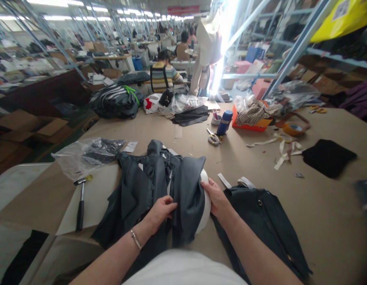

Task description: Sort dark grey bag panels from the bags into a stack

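Observation:
A dark grey-green garment (135, 178) lies spread on the table in front of me. My left hand (163, 209) is closed on its middle part, fingers and thumb pinching the fabric. My right hand (215, 198) grips the edge of a white curved piece (206, 209), which sits along the garment's right side, partly under the fabric. How far the white piece reaches beneath the cloth is hidden. Close to my right forearm lies a second dark garment (269, 221) with metal eyelets and white strips at its top.
A hammer (81, 206) and a plastic bag (88, 156) lie on the left. Scissors (214, 138), a blue bottle (225, 122) and an orange box (251, 124) stand farther back. A black cloth piece (328, 158) is at right. Beyond are a mannequin (207, 39) and a seated person (164, 75).

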Demonstrator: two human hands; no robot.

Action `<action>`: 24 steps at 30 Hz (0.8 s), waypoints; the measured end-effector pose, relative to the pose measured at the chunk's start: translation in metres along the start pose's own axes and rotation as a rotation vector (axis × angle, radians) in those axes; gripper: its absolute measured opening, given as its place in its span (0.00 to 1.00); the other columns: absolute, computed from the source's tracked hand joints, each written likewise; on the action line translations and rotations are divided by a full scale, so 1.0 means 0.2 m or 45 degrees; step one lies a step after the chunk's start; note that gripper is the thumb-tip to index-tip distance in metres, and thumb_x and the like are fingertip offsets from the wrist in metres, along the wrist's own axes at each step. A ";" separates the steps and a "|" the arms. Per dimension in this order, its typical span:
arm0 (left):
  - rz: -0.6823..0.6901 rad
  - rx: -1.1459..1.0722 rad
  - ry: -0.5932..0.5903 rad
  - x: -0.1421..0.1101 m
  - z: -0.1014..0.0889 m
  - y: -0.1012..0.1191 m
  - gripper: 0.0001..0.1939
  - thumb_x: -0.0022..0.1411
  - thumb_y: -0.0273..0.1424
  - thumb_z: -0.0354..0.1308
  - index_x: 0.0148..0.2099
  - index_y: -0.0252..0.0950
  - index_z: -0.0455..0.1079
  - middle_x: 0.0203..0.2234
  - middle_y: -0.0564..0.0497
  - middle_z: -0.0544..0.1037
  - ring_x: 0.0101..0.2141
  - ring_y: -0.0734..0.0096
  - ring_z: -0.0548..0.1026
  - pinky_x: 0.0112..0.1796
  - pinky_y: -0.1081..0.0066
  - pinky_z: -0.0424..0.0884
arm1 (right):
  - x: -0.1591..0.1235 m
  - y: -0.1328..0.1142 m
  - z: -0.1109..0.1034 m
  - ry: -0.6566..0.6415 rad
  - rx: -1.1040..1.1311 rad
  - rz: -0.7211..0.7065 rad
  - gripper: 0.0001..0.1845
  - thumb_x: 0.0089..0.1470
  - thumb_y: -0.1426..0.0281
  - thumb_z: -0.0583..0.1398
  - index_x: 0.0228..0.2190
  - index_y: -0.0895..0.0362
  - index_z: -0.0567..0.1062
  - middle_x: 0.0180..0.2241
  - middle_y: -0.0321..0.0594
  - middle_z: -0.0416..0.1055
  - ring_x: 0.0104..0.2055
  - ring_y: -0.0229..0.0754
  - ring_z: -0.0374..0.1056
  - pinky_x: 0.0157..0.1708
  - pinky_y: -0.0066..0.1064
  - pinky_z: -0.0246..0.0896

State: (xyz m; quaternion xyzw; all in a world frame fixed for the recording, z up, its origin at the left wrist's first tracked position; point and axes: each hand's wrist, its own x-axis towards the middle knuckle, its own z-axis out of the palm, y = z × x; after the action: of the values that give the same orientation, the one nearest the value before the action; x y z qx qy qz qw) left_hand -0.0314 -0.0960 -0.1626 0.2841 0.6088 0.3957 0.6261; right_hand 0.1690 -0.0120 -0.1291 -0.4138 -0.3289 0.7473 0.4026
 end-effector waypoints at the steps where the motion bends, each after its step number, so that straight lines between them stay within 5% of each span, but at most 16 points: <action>1: 0.106 0.174 0.155 0.00 -0.01 0.00 0.12 0.46 0.33 0.65 0.32 0.32 0.70 0.26 0.50 0.73 0.28 0.69 0.71 0.32 0.70 0.68 | 0.01 -0.03 0.00 -0.001 -0.310 -0.161 0.19 0.48 0.67 0.61 0.44 0.57 0.70 0.36 0.42 0.76 0.38 0.47 0.72 0.42 0.39 0.68; 4: 0.356 0.338 0.366 -0.04 0.00 0.07 0.15 0.48 0.36 0.64 0.37 0.33 0.71 0.35 0.46 0.74 0.36 0.64 0.71 0.37 0.68 0.69 | 0.03 -0.06 0.06 0.042 -1.310 -0.470 0.22 0.53 0.70 0.56 0.51 0.61 0.68 0.43 0.51 0.74 0.44 0.51 0.70 0.47 0.42 0.64; 8: 0.177 -0.205 0.001 -0.11 0.12 0.21 0.23 0.54 0.41 0.61 0.48 0.33 0.66 0.39 0.44 0.73 0.37 0.65 0.72 0.34 0.69 0.71 | 0.00 0.07 0.21 -0.163 -1.947 -0.573 0.27 0.57 0.77 0.49 0.58 0.62 0.59 0.48 0.55 0.69 0.45 0.48 0.70 0.46 0.38 0.66; 10: 0.054 -0.403 -0.040 -0.10 0.17 0.23 0.20 0.58 0.41 0.59 0.48 0.34 0.65 0.37 0.46 0.74 0.34 0.68 0.73 0.31 0.71 0.70 | -0.06 0.17 0.28 -0.300 -2.059 -0.641 0.28 0.56 0.80 0.48 0.58 0.63 0.59 0.46 0.53 0.70 0.45 0.47 0.69 0.45 0.36 0.67; 15: -0.166 -0.385 0.287 -0.05 0.14 0.16 0.07 0.63 0.31 0.51 0.42 0.34 0.66 0.28 0.50 0.74 0.24 0.74 0.69 0.22 0.75 0.65 | -0.16 0.25 0.20 -0.482 -1.794 -0.732 0.18 0.55 0.77 0.52 0.47 0.57 0.70 0.45 0.45 0.69 0.47 0.43 0.66 0.49 0.34 0.64; 18: -0.170 -0.421 0.187 -0.06 0.10 0.13 0.09 0.63 0.32 0.53 0.45 0.34 0.67 0.31 0.48 0.76 0.26 0.72 0.72 0.26 0.73 0.69 | -0.09 0.19 0.05 -0.196 -1.505 -0.655 0.14 0.56 0.71 0.54 0.45 0.56 0.71 0.45 0.45 0.69 0.48 0.46 0.64 0.49 0.40 0.63; 20: -0.149 -0.444 0.090 -0.08 0.10 0.13 0.12 0.62 0.32 0.54 0.47 0.34 0.67 0.33 0.46 0.77 0.28 0.70 0.74 0.29 0.71 0.71 | -0.01 0.17 -0.01 -0.058 -1.295 -0.413 0.23 0.51 0.66 0.58 0.49 0.58 0.67 0.44 0.47 0.69 0.45 0.47 0.66 0.44 0.41 0.65; 22: -0.137 -0.448 0.039 -0.10 0.12 0.14 0.14 0.61 0.32 0.55 0.48 0.33 0.67 0.34 0.45 0.77 0.29 0.69 0.75 0.30 0.70 0.71 | 0.04 0.19 -0.01 -0.172 -1.080 -0.153 0.27 0.48 0.63 0.60 0.49 0.59 0.66 0.40 0.45 0.71 0.40 0.46 0.68 0.39 0.39 0.67; 24: -0.119 -0.462 0.033 -0.11 0.13 0.15 0.15 0.60 0.32 0.56 0.49 0.32 0.68 0.34 0.44 0.77 0.29 0.69 0.75 0.29 0.71 0.71 | 0.05 0.23 0.04 -0.304 -0.982 -0.093 0.24 0.46 0.63 0.61 0.46 0.59 0.69 0.36 0.42 0.72 0.37 0.44 0.69 0.38 0.37 0.66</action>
State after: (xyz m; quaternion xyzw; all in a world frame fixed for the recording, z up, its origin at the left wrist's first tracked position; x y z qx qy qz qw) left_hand -0.0081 -0.0956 -0.1230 0.1330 0.5480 0.4732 0.6768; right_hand 0.1428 -0.0252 -0.1672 -0.4328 -0.6440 0.5972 0.2030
